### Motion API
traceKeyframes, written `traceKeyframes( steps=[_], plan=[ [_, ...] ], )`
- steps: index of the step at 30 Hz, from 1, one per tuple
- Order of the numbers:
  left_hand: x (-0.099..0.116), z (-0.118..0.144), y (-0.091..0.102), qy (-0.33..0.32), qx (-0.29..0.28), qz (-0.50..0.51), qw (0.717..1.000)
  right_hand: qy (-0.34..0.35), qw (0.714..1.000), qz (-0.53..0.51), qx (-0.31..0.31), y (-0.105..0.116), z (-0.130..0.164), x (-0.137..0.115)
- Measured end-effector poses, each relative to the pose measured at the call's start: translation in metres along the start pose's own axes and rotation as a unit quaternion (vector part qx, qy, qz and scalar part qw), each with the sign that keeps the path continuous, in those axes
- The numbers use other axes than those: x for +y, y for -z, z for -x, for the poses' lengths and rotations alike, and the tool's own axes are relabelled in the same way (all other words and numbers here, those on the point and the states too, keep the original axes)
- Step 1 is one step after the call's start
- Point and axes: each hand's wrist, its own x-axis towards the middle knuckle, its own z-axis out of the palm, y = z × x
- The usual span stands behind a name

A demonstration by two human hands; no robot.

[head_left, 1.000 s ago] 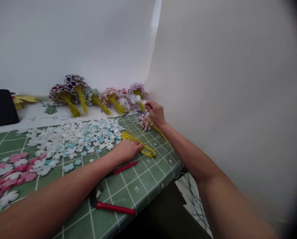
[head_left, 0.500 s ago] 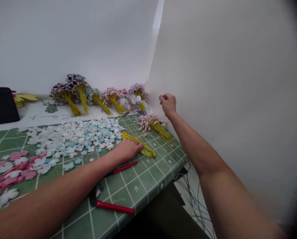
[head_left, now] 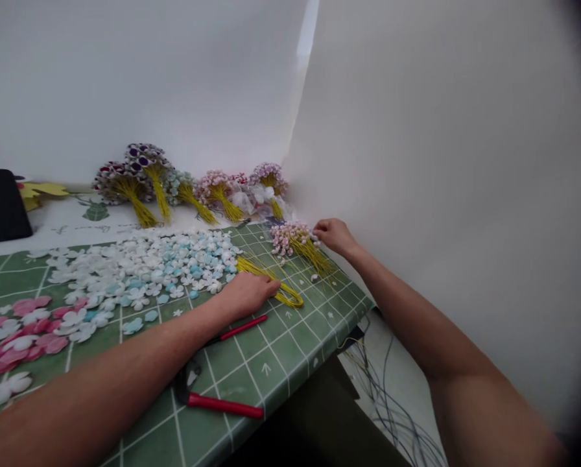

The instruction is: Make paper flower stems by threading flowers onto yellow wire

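Your right hand (head_left: pixel 333 235) has dropped from the wall to the pink stamen bunch (head_left: pixel 297 241), fingers curled together at its 3 o'clock edge; grip unclear. Left hand (head_left: pixel 248 293) stays flat, fingers together, pinning the yellow wires (head_left: pixel 275 285), cutters (head_left: pixel 217 389) at 6 o'clock.

**One head camera, looking down and forward**

I have a single view, worn on the head, aimed forward and down across the green grid mat (head_left: pixel 281 350). It sits close: both forearms enter from the near edge. The far white wall fills the top, and the right side shows floor past the table edge.
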Motion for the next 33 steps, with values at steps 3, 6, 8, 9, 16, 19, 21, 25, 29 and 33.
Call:
traceKeyframes(
  steps=[3, 6, 8, 9, 16, 19, 21, 25, 29, 33],
  plan=[
    [0.000, 0.000, 0.000, 0.001, 0.002, -0.003, 1.000, 0.010, 0.998, 0.013, -0.054, -0.013, 0.021, -0.002],
    [0.001, 0.000, 0.001, 0.010, -0.005, -0.002, 1.000, 0.002, 0.996, 0.024, -0.086, -0.033, 0.036, -0.008],
    [0.001, 0.000, 0.001, 0.014, -0.005, -0.003, 1.000, -0.012, 0.995, 0.029, -0.096, -0.044, 0.042, -0.011],
    [0.001, 0.000, 0.001, 0.013, -0.004, -0.002, 1.000, -0.019, 0.995, 0.031, -0.098, -0.048, 0.044, -0.013],
    [0.001, 0.000, 0.001, 0.008, 0.005, 0.000, 1.000, -0.056, 0.997, 0.010, -0.054, -0.027, 0.045, -0.004],
    [0.001, 0.000, 0.001, 0.005, 0.006, 0.003, 1.000, -0.070, 0.997, -0.017, -0.025, -0.006, 0.047, 0.000],
    [0.001, 0.000, 0.002, 0.006, 0.002, 0.008, 1.000, -0.067, 0.996, -0.056, -0.015, 0.006, 0.048, 0.000],
    [0.002, 0.000, 0.003, 0.008, -0.001, 0.008, 1.000, 0.040, 0.988, -0.142, 0.053, 0.017, 0.038, -0.001],
    [0.002, 0.000, 0.003, 0.011, 0.000, 0.001, 1.000, 0.156, 0.984, -0.005, 0.082, 0.004, 0.014, 0.009],
    [0.002, 0.000, 0.003, 0.014, -0.009, 0.008, 1.000, 0.177, 0.981, 0.073, 0.020, -0.018, 0.000, 0.025]
  ],
)
